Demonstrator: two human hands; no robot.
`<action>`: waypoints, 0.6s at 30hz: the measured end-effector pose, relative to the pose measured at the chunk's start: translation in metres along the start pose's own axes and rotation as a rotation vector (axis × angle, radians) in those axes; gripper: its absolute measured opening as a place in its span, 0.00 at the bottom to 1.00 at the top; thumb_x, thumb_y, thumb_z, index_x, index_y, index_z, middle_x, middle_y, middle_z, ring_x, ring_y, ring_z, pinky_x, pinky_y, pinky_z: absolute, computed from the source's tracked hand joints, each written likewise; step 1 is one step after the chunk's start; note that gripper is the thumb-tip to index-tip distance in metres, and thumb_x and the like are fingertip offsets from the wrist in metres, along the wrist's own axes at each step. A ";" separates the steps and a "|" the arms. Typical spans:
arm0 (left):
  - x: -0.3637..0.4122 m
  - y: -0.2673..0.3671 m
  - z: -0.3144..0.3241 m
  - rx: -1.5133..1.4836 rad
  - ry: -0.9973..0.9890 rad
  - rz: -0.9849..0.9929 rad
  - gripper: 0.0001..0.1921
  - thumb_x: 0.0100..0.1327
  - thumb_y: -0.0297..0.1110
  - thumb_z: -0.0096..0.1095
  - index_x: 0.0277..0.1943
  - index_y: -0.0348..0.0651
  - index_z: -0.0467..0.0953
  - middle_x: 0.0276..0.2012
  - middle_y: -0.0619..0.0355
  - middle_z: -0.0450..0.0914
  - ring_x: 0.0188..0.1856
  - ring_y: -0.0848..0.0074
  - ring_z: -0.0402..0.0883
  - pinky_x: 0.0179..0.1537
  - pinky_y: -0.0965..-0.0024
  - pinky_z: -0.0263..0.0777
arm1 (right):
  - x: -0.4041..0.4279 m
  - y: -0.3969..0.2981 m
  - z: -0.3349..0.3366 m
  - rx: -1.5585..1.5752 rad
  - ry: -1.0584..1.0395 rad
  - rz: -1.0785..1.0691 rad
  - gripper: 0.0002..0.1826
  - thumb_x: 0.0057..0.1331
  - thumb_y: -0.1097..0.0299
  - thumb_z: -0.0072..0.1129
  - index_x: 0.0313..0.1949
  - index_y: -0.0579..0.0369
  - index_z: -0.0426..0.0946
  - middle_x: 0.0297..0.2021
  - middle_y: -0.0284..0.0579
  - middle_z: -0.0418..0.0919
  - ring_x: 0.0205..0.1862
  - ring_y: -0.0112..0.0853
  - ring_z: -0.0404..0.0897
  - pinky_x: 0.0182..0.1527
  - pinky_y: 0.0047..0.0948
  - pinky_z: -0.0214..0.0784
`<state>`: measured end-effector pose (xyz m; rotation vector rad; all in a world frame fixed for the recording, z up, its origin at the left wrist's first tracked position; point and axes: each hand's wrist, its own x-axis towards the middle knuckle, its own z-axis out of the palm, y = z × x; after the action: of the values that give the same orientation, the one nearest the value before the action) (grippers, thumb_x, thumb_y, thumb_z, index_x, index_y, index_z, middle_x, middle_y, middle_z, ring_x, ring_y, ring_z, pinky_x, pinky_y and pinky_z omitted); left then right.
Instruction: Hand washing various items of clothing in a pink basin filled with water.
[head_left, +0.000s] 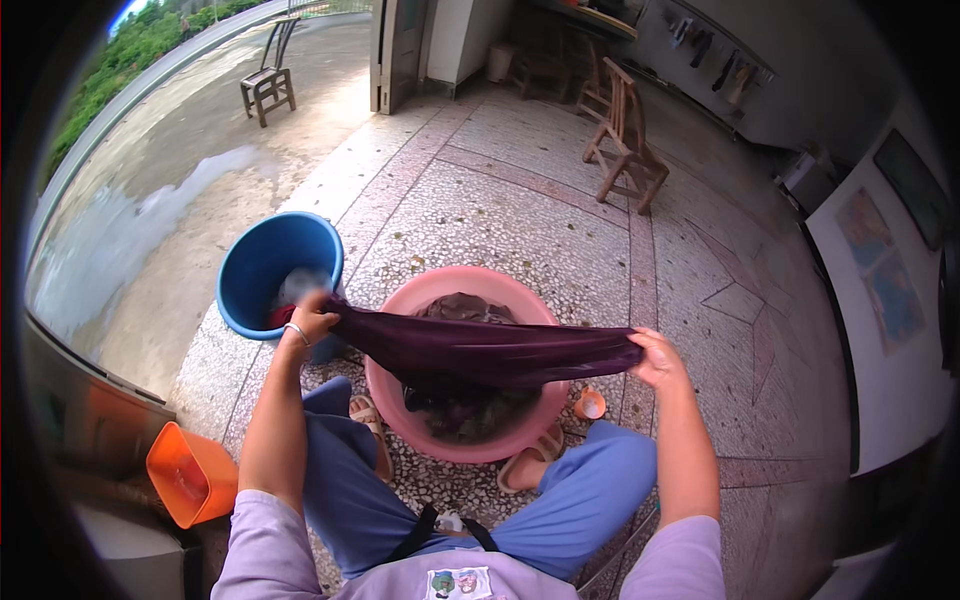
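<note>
A dark purple cloth garment (480, 349) is stretched sideways between my two hands. My left hand (313, 315) grips one end near the rim of a blue plastic bucket (247, 247). At the opposite end, my right hand (655, 357) pinches the fabric. Beneath the cloth sits a round pink plastic basin (442, 446), between my feet. Dark wet laundry (465, 420) lies in its water, partly hidden by the stretched garment. Inside the bucket are a red cloth (281, 316) and something pale and blurred.
A small orange cup (590, 404) with white contents stands right of the basin. An orange plastic bin (191, 476) is at lower left. Wooden chairs (626, 142) stand farther back on the terrazzo floor (517, 217); another chair (268, 86) is outside, beyond wet concrete (135, 225).
</note>
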<state>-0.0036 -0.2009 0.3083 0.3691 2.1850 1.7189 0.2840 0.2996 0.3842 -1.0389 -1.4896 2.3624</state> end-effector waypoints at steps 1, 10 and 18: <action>0.004 -0.008 -0.007 0.077 0.038 -0.078 0.14 0.50 0.18 0.59 0.42 0.38 0.74 0.29 0.61 0.75 0.27 0.81 0.75 0.24 0.77 0.72 | -0.001 -0.006 0.000 -0.053 0.068 -0.047 0.12 0.60 0.77 0.48 0.44 0.59 0.67 0.41 0.49 0.75 0.42 0.41 0.77 0.44 0.50 0.71; 0.000 0.028 0.041 -0.620 0.146 -0.288 0.09 0.64 0.25 0.42 0.43 0.46 0.72 0.36 0.55 0.78 0.34 0.67 0.80 0.39 0.56 0.77 | -0.013 -0.034 -0.002 0.016 0.146 -0.246 0.10 0.64 0.71 0.45 0.44 0.52 0.68 0.34 0.41 0.75 0.36 0.32 0.75 0.38 0.45 0.70; 0.009 0.024 0.055 -0.555 0.170 -0.308 0.11 0.64 0.25 0.33 0.40 0.47 0.68 0.26 0.57 0.73 0.29 0.66 0.80 0.29 0.57 0.76 | -0.009 -0.047 -0.004 0.132 0.238 -0.203 0.07 0.64 0.68 0.45 0.38 0.53 0.72 0.34 0.41 0.78 0.37 0.33 0.77 0.38 0.39 0.73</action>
<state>0.0113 -0.1433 0.3188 -0.2471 1.6471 2.1191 0.2831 0.3209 0.4267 -1.0399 -1.2711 2.0849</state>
